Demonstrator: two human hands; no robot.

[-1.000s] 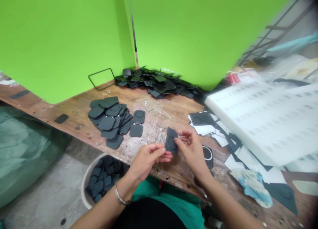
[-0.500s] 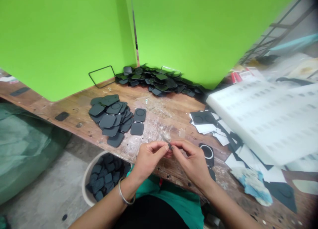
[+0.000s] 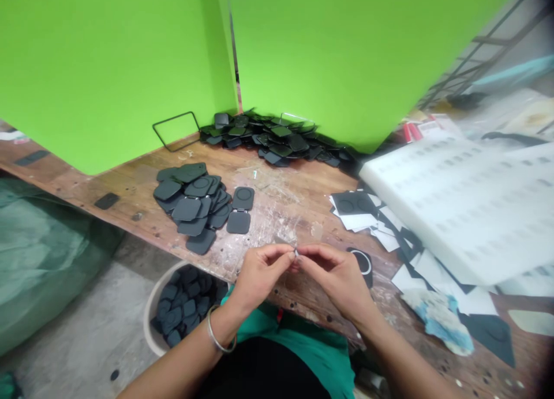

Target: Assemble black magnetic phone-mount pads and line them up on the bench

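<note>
Nearest, a white bucket (image 3: 152, 306) of dark pads sits on the floor below the wooden bench (image 3: 130, 185). Above the bench edge, the left hand (image 3: 259, 275) and right hand (image 3: 335, 278) meet fingertip to fingertip, both pinched on a small thin piece (image 3: 296, 253) — too small to identify. Just right lies a ringed black pad (image 3: 361, 264). Farther left, a stack of dark pads (image 3: 193, 205); right, a white foam tray (image 3: 463, 202). Farthest — a heap of pads (image 3: 272, 139) against the green wall (image 3: 108, 64).

Tiny item pinched between left hand (image 3: 259, 269) and right hand (image 3: 335, 275): too small to identify. Right side blurred; white sheets (image 3: 459, 197) cut off at edge.
</note>
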